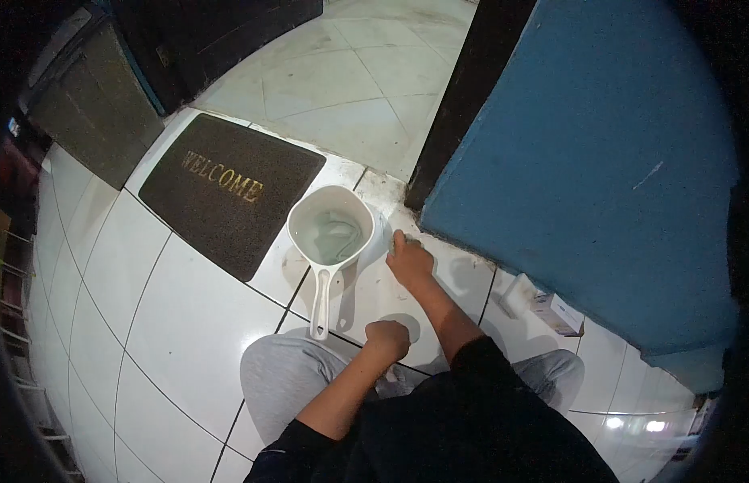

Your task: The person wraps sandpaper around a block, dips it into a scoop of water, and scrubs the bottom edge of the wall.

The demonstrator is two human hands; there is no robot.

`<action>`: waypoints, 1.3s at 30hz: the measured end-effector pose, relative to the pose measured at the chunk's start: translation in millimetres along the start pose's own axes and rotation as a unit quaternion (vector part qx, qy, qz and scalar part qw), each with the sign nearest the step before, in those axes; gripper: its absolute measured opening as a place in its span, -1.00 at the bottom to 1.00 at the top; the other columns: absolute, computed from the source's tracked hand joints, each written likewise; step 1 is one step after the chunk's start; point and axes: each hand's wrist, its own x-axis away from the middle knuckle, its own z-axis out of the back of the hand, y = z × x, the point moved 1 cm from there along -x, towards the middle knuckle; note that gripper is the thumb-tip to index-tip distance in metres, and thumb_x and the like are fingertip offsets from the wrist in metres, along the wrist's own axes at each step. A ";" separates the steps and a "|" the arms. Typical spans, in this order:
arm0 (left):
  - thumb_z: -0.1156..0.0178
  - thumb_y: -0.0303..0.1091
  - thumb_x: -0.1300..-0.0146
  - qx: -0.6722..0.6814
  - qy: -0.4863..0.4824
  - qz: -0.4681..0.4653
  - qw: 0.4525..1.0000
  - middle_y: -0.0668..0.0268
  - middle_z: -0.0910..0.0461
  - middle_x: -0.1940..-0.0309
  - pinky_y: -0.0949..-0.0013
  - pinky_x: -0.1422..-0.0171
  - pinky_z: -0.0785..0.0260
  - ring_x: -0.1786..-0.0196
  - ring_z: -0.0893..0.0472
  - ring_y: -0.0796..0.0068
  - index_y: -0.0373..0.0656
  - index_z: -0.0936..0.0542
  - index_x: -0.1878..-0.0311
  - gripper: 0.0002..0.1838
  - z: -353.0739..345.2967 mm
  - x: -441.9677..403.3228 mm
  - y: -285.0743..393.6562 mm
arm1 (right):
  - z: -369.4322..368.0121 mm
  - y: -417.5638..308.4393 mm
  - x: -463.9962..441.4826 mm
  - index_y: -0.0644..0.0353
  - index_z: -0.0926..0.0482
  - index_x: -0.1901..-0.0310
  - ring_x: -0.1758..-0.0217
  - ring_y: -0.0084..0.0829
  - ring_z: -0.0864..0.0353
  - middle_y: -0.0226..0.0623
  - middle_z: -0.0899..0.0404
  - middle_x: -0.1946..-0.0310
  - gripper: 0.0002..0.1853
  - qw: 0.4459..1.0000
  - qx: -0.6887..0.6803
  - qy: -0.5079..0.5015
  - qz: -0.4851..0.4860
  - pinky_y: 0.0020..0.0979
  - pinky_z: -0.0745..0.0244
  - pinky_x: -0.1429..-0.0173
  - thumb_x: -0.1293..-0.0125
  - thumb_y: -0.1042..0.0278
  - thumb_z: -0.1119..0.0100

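Note:
A white plastic dipper [302,249] stands on the tiled floor with its long handle pointing toward me. Inside it lies a pale greenish cloth [342,233], apparently in water. My right hand [411,262] is down by the floor, just right of the dipper and apart from it. Its fingers are closed, and a bit of something greyish-green shows at them, too small to name. Closer to my body, my left hand [389,340] is closed in a fist, right of the dipper's handle, with nothing visible in it.
A dark doormat [230,193] reading WELCOME lies left of the dipper, by a doorway. A blue wall [584,161] with a dark door frame [471,105] rises on the right. A small box [558,314] and a white object [518,295] stand at its foot.

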 end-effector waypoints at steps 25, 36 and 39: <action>0.01 -0.04 -0.13 -0.014 0.007 -0.006 1.000 0.20 -0.57 0.25 0.22 0.16 -0.39 0.14 -0.54 0.27 -0.15 -0.59 0.29 -0.63 -3.4 0.2 1.7 | 0.5 14.1 61.0 0.08 -0.21 0.12 0.33 -0.11 -0.52 -0.03 -0.45 0.35 -0.59 0.998 -0.020 -0.029 -0.054 -0.16 -0.44 0.34 -0.01 0.15 -0.03; 0.03 -0.01 -0.14 -0.015 0.003 -0.012 1.000 0.20 -0.56 0.24 0.23 0.13 -0.39 0.13 -0.54 0.25 -0.12 -0.59 0.28 -0.61 -1.5 -1.7 2.8 | 11.1 24.7 -15.8 0.04 -0.20 0.09 0.32 -0.12 -0.53 -0.02 -0.45 0.31 -0.57 0.996 -0.010 -0.019 -0.085 -0.18 -0.45 0.36 -0.02 0.15 -0.07; 0.04 0.00 -0.15 -0.019 -0.001 -0.012 1.000 0.21 -0.55 0.21 0.23 0.11 -0.38 0.10 -0.53 0.25 -0.12 -0.58 0.26 -0.60 0.5 -0.3 3.1 | 5.7 31.0 -13.6 0.09 -0.19 0.11 0.29 -0.11 -0.53 -0.04 -0.48 0.35 -0.56 0.996 0.003 -0.011 -0.084 -0.17 -0.44 0.29 -0.02 0.12 -0.07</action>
